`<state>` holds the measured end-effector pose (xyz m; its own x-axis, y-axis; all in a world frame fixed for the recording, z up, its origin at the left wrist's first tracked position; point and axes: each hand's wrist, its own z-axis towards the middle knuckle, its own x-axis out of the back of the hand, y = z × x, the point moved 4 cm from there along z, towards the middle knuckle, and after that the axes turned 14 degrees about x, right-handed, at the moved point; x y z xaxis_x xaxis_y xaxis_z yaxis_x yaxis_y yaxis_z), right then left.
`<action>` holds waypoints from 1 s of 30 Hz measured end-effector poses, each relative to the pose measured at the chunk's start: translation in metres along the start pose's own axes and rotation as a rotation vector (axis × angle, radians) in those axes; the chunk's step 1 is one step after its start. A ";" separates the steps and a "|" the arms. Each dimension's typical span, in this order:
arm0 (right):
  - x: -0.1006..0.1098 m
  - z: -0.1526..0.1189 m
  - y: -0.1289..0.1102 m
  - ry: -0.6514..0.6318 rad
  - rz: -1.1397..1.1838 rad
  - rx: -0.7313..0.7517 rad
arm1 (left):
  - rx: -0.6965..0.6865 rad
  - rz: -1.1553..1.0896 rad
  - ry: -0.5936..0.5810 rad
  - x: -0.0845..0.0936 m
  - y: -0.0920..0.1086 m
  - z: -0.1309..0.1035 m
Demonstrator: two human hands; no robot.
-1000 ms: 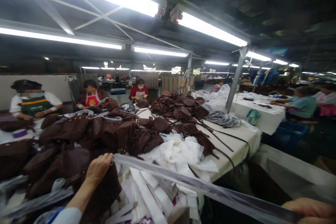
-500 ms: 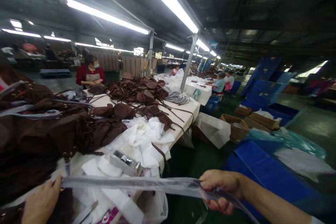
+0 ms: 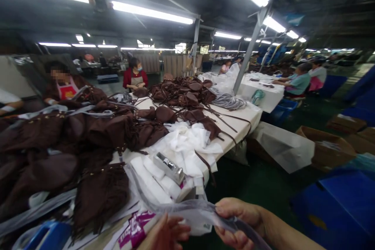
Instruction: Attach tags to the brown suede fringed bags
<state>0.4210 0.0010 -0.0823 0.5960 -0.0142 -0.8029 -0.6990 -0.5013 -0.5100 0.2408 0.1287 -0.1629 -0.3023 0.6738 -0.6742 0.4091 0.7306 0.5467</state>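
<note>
My right hand (image 3: 238, 222), at the lower right, is closed around a long translucent plastic-wrapped strip (image 3: 195, 206). The strip runs left from it and curves up beside a brown fringed bag (image 3: 101, 195). My left hand (image 3: 165, 230) is at the bottom centre, just under the strip, fingers apart and slightly blurred; nothing shows in its grasp. Behind the strip lie white folded paper pieces (image 3: 149, 175) and a metal tape dispenser (image 3: 169, 168). A purple and white package (image 3: 136, 228) is left of my left hand.
Brown bags (image 3: 96, 125) cover the table's left. Grey coiled cords (image 3: 228, 99) lie beyond, near a metal post (image 3: 250, 47). Blue bins (image 3: 336, 203) and a cardboard box (image 3: 325, 144) stand right. Several people sit around tables.
My left hand has let go of the strip and moved right, towards my right hand. The strip now sags and curves. The view has turned left, showing more bags and another person.
</note>
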 end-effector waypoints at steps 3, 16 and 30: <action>0.006 0.003 0.015 -0.002 0.009 -0.028 | -0.152 -0.282 -0.226 -0.035 0.003 0.016; 0.048 -0.037 0.088 0.270 -0.380 -0.031 | -0.377 -0.314 0.634 -0.030 0.063 0.018; 0.099 -0.128 0.133 0.320 -0.191 0.000 | -0.223 -0.261 0.912 0.047 0.105 0.017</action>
<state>0.4380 -0.1780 -0.1901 0.8090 -0.1904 -0.5561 -0.5633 -0.5213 -0.6410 0.2841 0.2352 -0.1454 -0.9492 0.2466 -0.1954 0.0912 0.8100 0.5793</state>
